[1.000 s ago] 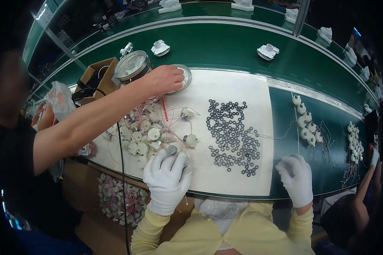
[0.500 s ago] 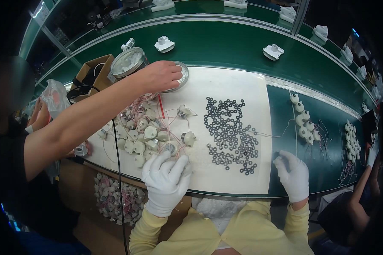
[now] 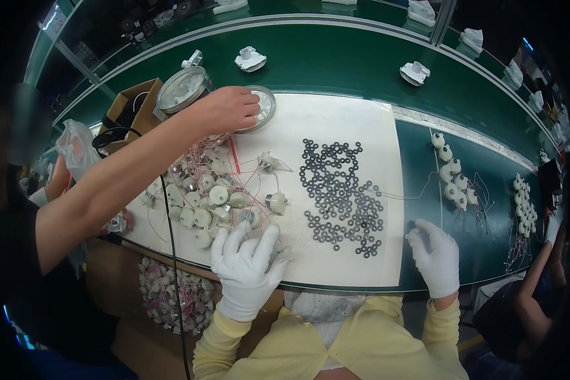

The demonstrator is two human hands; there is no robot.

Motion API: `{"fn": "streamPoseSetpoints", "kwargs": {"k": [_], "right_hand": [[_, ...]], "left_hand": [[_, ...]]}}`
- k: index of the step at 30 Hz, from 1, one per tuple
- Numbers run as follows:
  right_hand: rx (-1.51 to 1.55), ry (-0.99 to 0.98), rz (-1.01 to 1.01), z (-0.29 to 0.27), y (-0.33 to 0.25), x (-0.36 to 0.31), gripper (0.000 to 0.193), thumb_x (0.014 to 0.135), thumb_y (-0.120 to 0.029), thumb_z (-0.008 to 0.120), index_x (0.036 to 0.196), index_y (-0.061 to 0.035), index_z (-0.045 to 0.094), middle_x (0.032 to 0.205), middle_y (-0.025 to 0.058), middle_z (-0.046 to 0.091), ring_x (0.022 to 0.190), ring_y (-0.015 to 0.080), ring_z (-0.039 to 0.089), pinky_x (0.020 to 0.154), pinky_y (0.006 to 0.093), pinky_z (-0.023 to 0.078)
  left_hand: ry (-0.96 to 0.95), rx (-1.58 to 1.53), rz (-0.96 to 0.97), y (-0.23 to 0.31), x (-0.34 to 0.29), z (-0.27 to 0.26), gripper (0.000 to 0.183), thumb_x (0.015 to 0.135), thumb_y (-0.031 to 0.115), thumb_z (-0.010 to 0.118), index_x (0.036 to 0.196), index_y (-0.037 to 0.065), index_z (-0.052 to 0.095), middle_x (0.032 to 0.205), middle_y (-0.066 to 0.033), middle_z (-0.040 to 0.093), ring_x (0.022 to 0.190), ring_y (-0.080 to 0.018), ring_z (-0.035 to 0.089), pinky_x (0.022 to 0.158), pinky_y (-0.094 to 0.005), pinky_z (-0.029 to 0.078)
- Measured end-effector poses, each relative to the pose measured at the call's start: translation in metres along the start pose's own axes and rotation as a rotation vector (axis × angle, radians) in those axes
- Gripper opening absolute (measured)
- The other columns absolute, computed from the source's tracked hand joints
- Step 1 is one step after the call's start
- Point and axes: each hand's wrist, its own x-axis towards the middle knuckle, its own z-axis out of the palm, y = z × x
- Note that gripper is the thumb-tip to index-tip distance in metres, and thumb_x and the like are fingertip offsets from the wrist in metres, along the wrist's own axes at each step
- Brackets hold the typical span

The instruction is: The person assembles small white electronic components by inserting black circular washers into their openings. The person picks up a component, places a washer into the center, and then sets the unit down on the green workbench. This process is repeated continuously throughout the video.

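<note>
My left hand (image 3: 247,272), in a white glove, is raised with its fingers apart at the near edge of a pile of small round off-white motors (image 3: 219,195) with thin red and white wires. A small pale, partly see-through thing (image 3: 282,254) shows beside its thumb; I cannot tell whether they touch. My right hand (image 3: 436,263), also gloved in white, hovers over the green worktop (image 3: 418,209), thumb and fingers apart and nothing visible between them. Many small dark rings (image 3: 335,183) lie on the white sheet (image 3: 285,117) between my hands.
A co-worker's bare arm (image 3: 133,158) reaches over the motors from the left to a round shallow dish (image 3: 263,107). Behind it stand a tin (image 3: 183,88) and a cardboard box (image 3: 136,104). Wired motors (image 3: 453,171) sit in rows at right. White parts (image 3: 250,59) rest on the green belt.
My left fingers have spread and lifted a little. The co-worker's hand has shifted slightly left over the dish. White parts on the belt have shifted slightly; my right hand has hardly moved.
</note>
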Motion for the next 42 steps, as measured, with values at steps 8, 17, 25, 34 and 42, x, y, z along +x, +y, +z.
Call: {"fn": "streamPoseSetpoints", "kwargs": {"k": [8, 17, 25, 34, 42], "right_hand": [[-0.140, 0.111, -0.177, 0.010, 0.010, 0.001, 0.026, 0.086, -0.016, 0.079, 0.109, -0.0062, 0.072, 0.076, 0.0021, 0.070, 0.060, 0.0205, 0.064, 0.061, 0.0357, 0.048], [-0.095, 0.132, -0.180, 0.014, 0.016, -0.001, 0.026, 0.084, -0.015, 0.080, 0.108, -0.0079, 0.072, 0.074, -0.0007, 0.069, 0.058, 0.0189, 0.061, 0.060, 0.0352, 0.045], [0.138, 0.049, -0.066, 0.013, 0.013, -0.003, 0.025, 0.081, -0.011, 0.082, 0.104, -0.0072, 0.072, 0.076, 0.0013, 0.072, 0.055, 0.0162, 0.061, 0.061, 0.0309, 0.047], [0.271, -0.135, -0.037, 0.014, -0.003, -0.003, 0.026, 0.082, -0.009, 0.079, 0.107, -0.0066, 0.072, 0.075, 0.0024, 0.069, 0.058, 0.0153, 0.058, 0.062, 0.0306, 0.049], [0.236, -0.231, -0.019, 0.008, -0.017, 0.002, 0.024, 0.083, -0.009, 0.078, 0.106, -0.0071, 0.071, 0.080, 0.0029, 0.070, 0.061, 0.0162, 0.062, 0.064, 0.0319, 0.049]], "left_hand": [[-0.044, 0.093, -0.092, 0.017, 0.003, 0.002, 0.060, 0.074, 0.047, 0.083, 0.126, 0.017, 0.072, 0.097, -0.0045, 0.065, 0.116, -0.0386, 0.057, 0.108, -0.0569, 0.038], [-0.003, 0.020, -0.013, 0.012, -0.004, 0.013, 0.051, 0.072, 0.033, 0.087, 0.118, 0.018, 0.074, 0.105, -0.0057, 0.063, 0.112, -0.0342, 0.058, 0.107, -0.0551, 0.040], [0.106, 0.149, -0.025, 0.013, 0.002, 0.010, 0.029, 0.067, 0.036, 0.086, 0.094, 0.028, 0.079, 0.144, -0.0115, 0.058, 0.126, -0.0480, 0.047, 0.103, -0.0553, 0.043], [-0.057, -0.041, 0.211, -0.004, -0.003, 0.014, 0.043, 0.075, 0.044, 0.085, 0.109, 0.021, 0.075, 0.125, 0.0003, 0.068, 0.129, -0.0402, 0.053, 0.107, -0.0565, 0.039], [-0.042, -0.172, 0.169, -0.004, -0.002, 0.019, 0.046, 0.074, 0.040, 0.086, 0.113, 0.020, 0.070, 0.107, -0.0011, 0.066, 0.126, -0.0363, 0.056, 0.106, -0.0566, 0.040]]}}
